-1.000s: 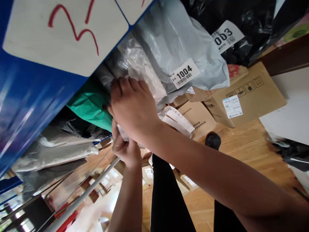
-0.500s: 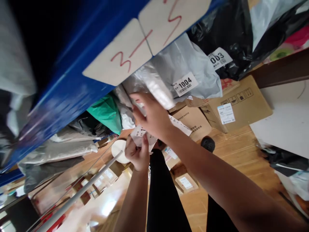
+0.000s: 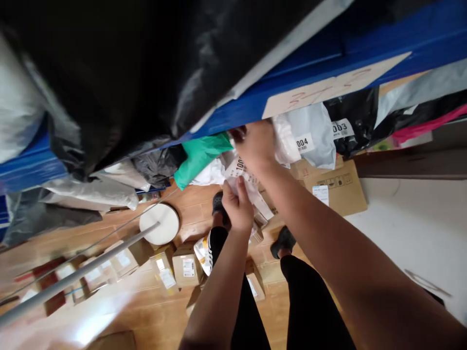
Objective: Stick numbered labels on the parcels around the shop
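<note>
My left hand (image 3: 238, 209) is closed around a strip of white numbered labels (image 3: 243, 176), thumb pressed on the paper. My right hand (image 3: 255, 144) reaches up under the blue shelf edge (image 3: 233, 114), its fingers curled at a clear plastic parcel (image 3: 284, 143) beside the labels. A grey mailer bag tagged 1004 (image 3: 315, 141) lies just right of that hand, and a black bag tagged 003 (image 3: 346, 129) lies past it. A green bag (image 3: 199, 155) sits left of my hands.
A large black bag (image 3: 127, 73) hangs overhead on the upper shelf. Cardboard boxes (image 3: 337, 187) lean by the shelf, and small boxes (image 3: 186, 267) lie on the wooden floor around my feet. A white round base (image 3: 160, 224) and a grey pole (image 3: 73, 277) stand at left.
The view has swung up and back, showing the upper shelf and more floor. My right hand moved from the clear parcel's front to higher under the shelf edge; my left hand keeps hold of the labels.
</note>
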{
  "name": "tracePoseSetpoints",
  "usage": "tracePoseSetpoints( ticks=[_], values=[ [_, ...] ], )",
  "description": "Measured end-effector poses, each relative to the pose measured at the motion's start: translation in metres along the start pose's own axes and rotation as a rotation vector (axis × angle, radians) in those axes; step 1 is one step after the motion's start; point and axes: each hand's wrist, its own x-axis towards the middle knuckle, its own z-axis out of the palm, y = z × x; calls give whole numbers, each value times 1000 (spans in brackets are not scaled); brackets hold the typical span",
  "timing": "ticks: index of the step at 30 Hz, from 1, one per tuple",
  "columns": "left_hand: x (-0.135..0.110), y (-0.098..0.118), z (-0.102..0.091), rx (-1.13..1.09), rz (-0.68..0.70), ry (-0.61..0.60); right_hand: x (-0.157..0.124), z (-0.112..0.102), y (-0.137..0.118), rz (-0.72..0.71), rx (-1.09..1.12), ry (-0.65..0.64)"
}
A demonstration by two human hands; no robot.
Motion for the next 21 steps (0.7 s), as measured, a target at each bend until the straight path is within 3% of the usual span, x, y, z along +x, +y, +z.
tracePoseSetpoints(
  ticks=[3, 7, 10, 13, 15, 18, 21],
  values=[
    [20, 1, 22, -200, -149, 133, -1, -3, 16, 70, 17, 36],
    [52, -1, 20, -419, -43, 187, -15, -10, 19, 13, 67, -12],
    [64, -5, 2, -465, -42, 38, -22, -12, 17, -8, 72, -63],
    [67, -6, -7, -639, -165, -195, -24, -17, 13, 20, 97, -140],
    [69, -2, -6, -729, -236, -279, -24, -22, 8, 67, 177, -186],
    [72, 5, 2, -752, -243, -268, -23, -29, -2, 124, 299, -208],
    [74, 12, 9, -714, -168, -235, -23, -26, -6, 117, 245, -118]
  ],
)
